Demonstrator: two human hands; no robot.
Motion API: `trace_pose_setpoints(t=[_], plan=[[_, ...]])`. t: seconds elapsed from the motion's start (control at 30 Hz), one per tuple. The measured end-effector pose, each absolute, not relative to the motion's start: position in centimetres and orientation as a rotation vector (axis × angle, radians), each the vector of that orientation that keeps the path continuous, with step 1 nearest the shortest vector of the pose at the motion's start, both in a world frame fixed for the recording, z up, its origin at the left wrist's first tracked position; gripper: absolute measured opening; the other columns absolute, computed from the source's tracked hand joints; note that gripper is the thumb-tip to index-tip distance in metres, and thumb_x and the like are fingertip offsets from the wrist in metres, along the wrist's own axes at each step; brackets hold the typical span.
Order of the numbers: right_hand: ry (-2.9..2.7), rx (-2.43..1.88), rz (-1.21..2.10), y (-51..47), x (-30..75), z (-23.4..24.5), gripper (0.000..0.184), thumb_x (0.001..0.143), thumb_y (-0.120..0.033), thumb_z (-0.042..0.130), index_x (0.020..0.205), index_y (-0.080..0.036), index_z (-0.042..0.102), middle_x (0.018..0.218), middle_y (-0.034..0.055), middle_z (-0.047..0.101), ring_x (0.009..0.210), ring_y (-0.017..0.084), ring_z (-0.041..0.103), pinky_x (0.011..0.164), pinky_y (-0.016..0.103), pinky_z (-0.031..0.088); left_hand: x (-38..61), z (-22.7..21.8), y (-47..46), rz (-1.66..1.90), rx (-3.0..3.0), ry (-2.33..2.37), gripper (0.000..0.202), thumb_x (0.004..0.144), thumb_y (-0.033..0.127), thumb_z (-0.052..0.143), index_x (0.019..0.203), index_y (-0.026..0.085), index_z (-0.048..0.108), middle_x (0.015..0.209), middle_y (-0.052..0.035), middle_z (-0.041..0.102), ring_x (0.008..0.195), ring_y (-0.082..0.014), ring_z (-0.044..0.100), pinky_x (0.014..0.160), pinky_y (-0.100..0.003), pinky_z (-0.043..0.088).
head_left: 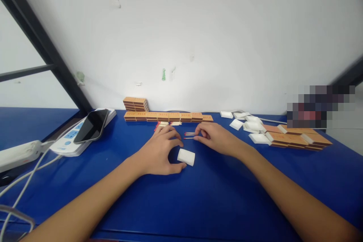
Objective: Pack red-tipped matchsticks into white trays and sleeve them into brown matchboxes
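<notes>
My left hand [163,151] rests over the blue table with thumb and fingers apart, curved around a small white matchbox tray [186,157]. The thumb tip lies at the tray's near edge; whether it touches is hard to tell. My right hand [217,138] has its thumb and forefinger pinched at the plain ends of several loose matches [189,134], whose red heads point left. Behind my left hand lies a pile of red-headed matches [163,124], partly hidden by the fingers.
A row of orange matchboxes [174,116] runs along the wall, with a stack of matchboxes [135,104] at its left end. On the right are white trays [253,125] and more matchboxes [297,138]. A phone [92,125] lies on a power strip [70,140] with cables, left.
</notes>
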State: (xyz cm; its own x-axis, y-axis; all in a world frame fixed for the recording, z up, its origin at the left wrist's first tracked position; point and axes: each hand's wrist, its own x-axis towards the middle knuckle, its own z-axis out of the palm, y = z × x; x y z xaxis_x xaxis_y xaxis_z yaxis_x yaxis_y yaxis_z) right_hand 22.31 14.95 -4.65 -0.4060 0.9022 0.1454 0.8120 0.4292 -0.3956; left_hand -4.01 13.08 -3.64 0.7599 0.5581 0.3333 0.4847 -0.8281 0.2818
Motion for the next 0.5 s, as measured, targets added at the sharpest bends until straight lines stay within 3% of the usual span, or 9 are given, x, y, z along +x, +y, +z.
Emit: trace_pose_setpoints(t=[0.23,0.5], plan=[[-2.372,-1.452,0.428,15.19,22.29,-5.46,0.012,0.100,-0.026,0.059,0.092,-0.019,0.065,0.080,0.0012,0.060,0.072,0.016,0.052,0.068,0.029,0.037,-4.29,-3.93,13.58,0.586,2.776,0.788,0.032,0.080,0.042,0.083,0.102,0.022,0.074,0.112,-0.0064,0.069,0.116,-0.0282,0.057,0.112,-0.047,0.038],[-2.348,-1.459,0.374,15.15,22.57,-5.61,0.007,0.100,-0.024,0.059,0.098,-0.019,0.063,0.081,0.0014,0.062,0.072,0.016,0.053,0.068,0.029,0.038,-4.60,-4.00,14.06,0.586,2.803,0.857,0.032,0.082,0.045,0.082,0.104,0.023,0.074,0.112,-0.0064,0.068,0.115,-0.0287,0.057,0.105,-0.046,0.039]])
